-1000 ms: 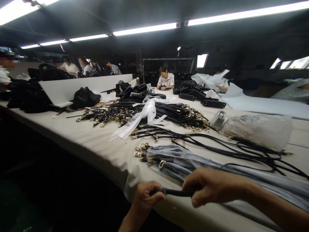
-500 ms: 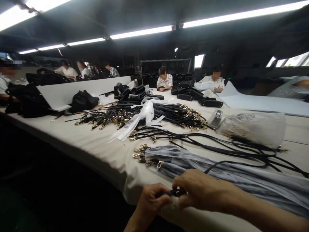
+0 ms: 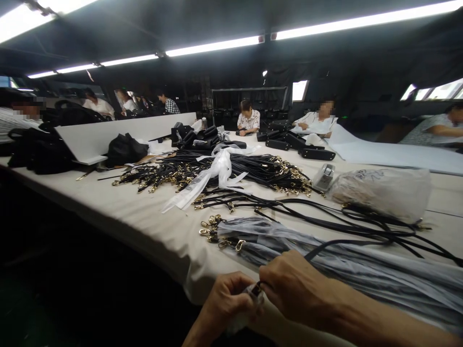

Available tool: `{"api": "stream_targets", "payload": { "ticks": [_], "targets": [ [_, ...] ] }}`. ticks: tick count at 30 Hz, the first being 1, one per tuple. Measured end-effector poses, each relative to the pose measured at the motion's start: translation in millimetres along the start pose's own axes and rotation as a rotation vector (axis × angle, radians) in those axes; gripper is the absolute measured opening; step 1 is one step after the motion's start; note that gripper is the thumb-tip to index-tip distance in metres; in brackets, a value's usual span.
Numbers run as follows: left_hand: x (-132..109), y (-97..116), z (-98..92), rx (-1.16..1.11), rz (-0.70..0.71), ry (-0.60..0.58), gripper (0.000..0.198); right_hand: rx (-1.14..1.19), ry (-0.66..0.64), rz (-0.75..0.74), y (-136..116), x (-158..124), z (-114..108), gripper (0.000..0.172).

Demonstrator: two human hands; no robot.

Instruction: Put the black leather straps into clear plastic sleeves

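At the table's front edge my left hand [image 3: 226,301] is closed, thumb and fingers pinching a small piece of clear plastic [image 3: 258,295] with a dark strap end in it. Right beside it, my right hand [image 3: 294,284] is closed on the same black strap [image 3: 331,243], which runs up and away behind the wrist. The strap's end is mostly hidden by my fingers. Just beyond my hands lie straps in clear plastic sleeves [image 3: 289,231], with gold snap hooks [image 3: 239,245] at their left ends. Loose black straps [image 3: 311,208] stretch behind them.
A large pile of black straps [image 3: 249,166] with white plastic strips [image 3: 222,166] lies mid-table. A filled plastic bag [image 3: 383,193] and a grey device [image 3: 324,177] sit at right. Black bags [image 3: 126,149] stand farther back. Several people sit around the table.
Clear plastic now shows at my left fingers where a dark strap end was seen before. My right hand has turned slightly and stays close by.
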State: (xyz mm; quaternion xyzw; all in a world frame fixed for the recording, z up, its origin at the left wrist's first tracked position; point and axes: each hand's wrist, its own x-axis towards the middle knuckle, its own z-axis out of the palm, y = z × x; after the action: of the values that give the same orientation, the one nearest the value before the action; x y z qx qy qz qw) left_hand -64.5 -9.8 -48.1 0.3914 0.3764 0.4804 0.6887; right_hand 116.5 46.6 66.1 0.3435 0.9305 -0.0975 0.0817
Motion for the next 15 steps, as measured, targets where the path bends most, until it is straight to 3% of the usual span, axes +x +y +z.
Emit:
{"api": "stream_targets", "payload": {
  "ticks": [5,8,13,15],
  "targets": [
    [-2,10,4.0,0.120,0.076,0.094,0.021,-0.032,0.019,0.016,-11,9,3,0.025],
    [-7,13,1.6,0.213,0.077,0.115,0.019,0.092,-0.013,-0.040,-6,11,-3,0.022],
    [-22,-5,-34.8,0.267,0.077,0.230,0.041,0.589,-0.208,0.128,33,1,-11,0.024],
    [-25,-15,-45.6,0.278,0.101,0.261,0.048,0.644,-0.201,0.188,38,1,-8,0.022]
  ]
}}
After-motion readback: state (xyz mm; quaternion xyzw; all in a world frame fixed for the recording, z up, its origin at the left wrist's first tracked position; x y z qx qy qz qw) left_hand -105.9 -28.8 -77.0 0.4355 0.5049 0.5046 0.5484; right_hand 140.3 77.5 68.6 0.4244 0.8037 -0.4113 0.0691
